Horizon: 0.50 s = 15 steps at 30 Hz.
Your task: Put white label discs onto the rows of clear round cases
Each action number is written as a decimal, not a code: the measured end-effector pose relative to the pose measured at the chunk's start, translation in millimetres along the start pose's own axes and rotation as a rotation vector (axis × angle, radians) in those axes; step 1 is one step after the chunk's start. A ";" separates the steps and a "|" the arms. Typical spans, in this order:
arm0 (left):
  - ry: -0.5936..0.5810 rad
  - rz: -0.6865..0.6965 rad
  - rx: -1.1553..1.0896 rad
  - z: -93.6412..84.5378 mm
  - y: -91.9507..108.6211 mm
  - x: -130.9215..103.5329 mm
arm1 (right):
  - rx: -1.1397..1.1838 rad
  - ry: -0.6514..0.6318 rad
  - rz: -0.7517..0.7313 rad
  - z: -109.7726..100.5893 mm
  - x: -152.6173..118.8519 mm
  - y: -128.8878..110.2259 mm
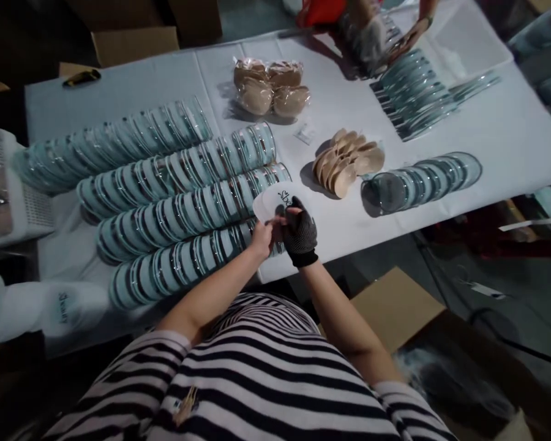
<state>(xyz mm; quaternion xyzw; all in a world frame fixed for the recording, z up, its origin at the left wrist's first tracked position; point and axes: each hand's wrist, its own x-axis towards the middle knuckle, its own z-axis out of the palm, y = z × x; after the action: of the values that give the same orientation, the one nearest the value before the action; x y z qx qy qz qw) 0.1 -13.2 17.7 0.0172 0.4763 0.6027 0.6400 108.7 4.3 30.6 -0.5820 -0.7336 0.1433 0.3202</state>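
Observation:
My left hand [262,239] is bare, its fingers pinched at the lower edge of a white rounded printed card [272,199]. My right hand [300,233] wears a dark fingerless glove and grips the same card from the right. Dark lettering shows on the card, partly covered by my fingers. Just left of my hands lie several long rows of clear-wrapped packs [188,214] with pale blue-white faces. To the right, beige cup-shaped pads [349,160] are fanned in a pile. A shorter row of clear round packs [422,182] lies beside them.
A plastic-wrapped bundle of beige pads [272,89] and a small white packet [305,133] lie farther back on the white table [330,236]. Another person's hands [413,37] work over packs [416,92] at the far right. A white basket [32,205] stands left; an open carton [397,306] sits below right.

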 end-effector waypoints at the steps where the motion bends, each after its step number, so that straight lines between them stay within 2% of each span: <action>1: -0.036 0.034 -0.012 0.2 2.2 -1.2 | -0.020 0.061 0.068 0.2 0.5 1.9; 4: -0.120 0.099 -0.040 -2.6 8.2 -3.8 | -0.130 0.142 0.155 -4.8 4.9 5.4; 7: -0.031 0.024 0.007 -11.5 8.9 -4.9 | -0.155 0.016 0.058 -7.3 -0.2 -4.5; 9: 0.009 -0.052 0.025 -18.4 8.1 -4.0 | -0.117 -0.064 0.080 -8.5 -11.9 -12.2; 11: -0.003 -0.076 0.002 -23.6 10.4 -0.3 | -0.113 -0.023 0.241 -16.6 -31.9 -14.0; 13: 0.011 -0.068 -0.045 -26.1 17.5 6.9 | -0.178 0.047 0.392 -34.1 -61.3 -10.7; 14: 0.026 -0.069 -0.075 -26.7 22.3 11.6 | -0.222 0.021 0.408 -44.3 -78.5 -9.1; 15: 0.038 -0.081 -0.107 -26.9 27.4 16.3 | -0.262 -0.063 0.392 -53.6 -95.6 -8.8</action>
<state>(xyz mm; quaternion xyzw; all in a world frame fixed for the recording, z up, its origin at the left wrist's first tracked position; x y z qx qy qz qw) -40.5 -7.7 9.7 -0.0478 0.4556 0.6013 0.6547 147.3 -97.2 47.2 -0.7452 -0.6285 0.1245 0.1849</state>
